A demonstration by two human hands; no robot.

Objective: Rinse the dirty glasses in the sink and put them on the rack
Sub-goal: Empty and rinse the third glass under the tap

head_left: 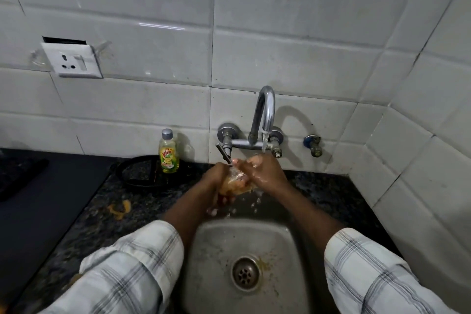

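A clear glass [235,182] with orange-brown residue is held over the steel sink [211,250], just under the chrome tap [263,115]. Water runs from the spout onto the hands and splashes below. My left hand [216,178] wraps the glass from the left side. My right hand [265,169] covers its top and right side, fingers pressed on it. Much of the glass is hidden by both hands and blurred by water. No rack is in view.
A yellow dish soap bottle [168,154] stands on a dark round tray [142,171] left of the tap. An orange peel scrap [119,209] lies on the granite counter. A black stove top [38,199] fills the left. Tiled walls close the back and right.
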